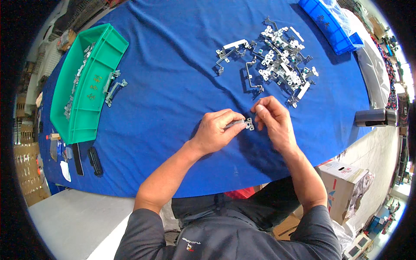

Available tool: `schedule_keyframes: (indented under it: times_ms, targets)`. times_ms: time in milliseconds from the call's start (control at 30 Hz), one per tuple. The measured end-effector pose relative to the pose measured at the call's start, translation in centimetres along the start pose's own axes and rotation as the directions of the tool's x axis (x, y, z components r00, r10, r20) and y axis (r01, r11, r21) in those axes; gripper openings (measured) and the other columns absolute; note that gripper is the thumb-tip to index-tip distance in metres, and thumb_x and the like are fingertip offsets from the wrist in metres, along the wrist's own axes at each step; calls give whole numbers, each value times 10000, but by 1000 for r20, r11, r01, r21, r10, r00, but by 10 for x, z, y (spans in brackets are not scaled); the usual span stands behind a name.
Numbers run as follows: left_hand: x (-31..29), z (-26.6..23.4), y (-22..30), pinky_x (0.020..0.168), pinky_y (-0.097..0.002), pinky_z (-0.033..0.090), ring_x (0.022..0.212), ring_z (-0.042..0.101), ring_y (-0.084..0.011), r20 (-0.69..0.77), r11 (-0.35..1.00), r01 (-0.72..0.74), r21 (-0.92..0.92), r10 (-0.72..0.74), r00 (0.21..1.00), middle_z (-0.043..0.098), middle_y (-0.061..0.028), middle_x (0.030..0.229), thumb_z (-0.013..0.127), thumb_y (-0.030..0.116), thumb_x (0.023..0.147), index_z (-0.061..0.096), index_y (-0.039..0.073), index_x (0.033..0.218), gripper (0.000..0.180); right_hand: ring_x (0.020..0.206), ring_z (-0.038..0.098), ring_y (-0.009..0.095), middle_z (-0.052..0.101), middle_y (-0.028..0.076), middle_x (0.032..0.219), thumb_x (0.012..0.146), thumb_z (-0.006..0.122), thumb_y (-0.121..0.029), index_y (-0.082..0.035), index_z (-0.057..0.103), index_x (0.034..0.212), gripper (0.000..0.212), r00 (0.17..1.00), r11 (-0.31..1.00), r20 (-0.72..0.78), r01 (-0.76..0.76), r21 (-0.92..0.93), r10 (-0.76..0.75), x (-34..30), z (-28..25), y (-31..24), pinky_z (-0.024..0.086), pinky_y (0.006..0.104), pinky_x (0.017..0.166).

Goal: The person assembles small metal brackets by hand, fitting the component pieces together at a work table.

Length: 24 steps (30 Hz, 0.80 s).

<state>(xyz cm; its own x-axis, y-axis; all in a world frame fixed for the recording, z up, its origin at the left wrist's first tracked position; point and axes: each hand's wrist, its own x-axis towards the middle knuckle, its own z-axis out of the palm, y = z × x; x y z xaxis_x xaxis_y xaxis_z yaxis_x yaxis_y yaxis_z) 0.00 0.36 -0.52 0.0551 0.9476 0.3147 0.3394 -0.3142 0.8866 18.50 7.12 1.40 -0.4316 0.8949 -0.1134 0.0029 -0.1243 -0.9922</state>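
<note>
Two hands work a small metal bracket over a blue-covered surface.

Seen from the head camera: the left hand (pixel 215 130) pinches the metal bracket (pixel 242 124) by its left end, holding its holed plate out toward the right hand (pixel 272 118). That hand's fingertips are closed beside the plate, perhaps on a tiny part, though it is too small to tell. The bracket sits just above the blue cloth (pixel 173 78), near the middle. A loose pile of brackets (pixel 281 60) lies farther off within easy reach; a green tray (pixel 86 82) with more parts stands far left.
</note>
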Motion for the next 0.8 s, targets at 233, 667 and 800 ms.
schedule_keyframes:
  times_ms: [233,667,800]
  targets:
    - [0,-1,2,575,-252,460,644,582,-83,-190,996,91,-24,-94,977,660,-49,787,704,102,895,693,-1,957,120,629,527,50,636,-10,800,995,578,-186,-38,637,1026,162,960,947,174,-167,-273,219,-3,-6,-8,429,211,514]
    - [0,0,2,583,-265,466,650,595,-101,-78,996,83,-38,-85,993,660,-58,792,709,92,887,691,0,951,114,704,594,87,644,32,857,1003,558,-151,2,630,1074,184,960,982,212,-167,-86,182,-1,-5,-2,513,236,637]
    - [-1,0,1,584,-276,472,645,601,-122,-32,999,40,-6,-40,999,659,-63,793,713,87,876,693,-2,952,119,706,589,83,639,33,860,1005,564,-164,-3,626,1084,189,957,985,236,-154,-77,168,0,-4,0,511,234,632]
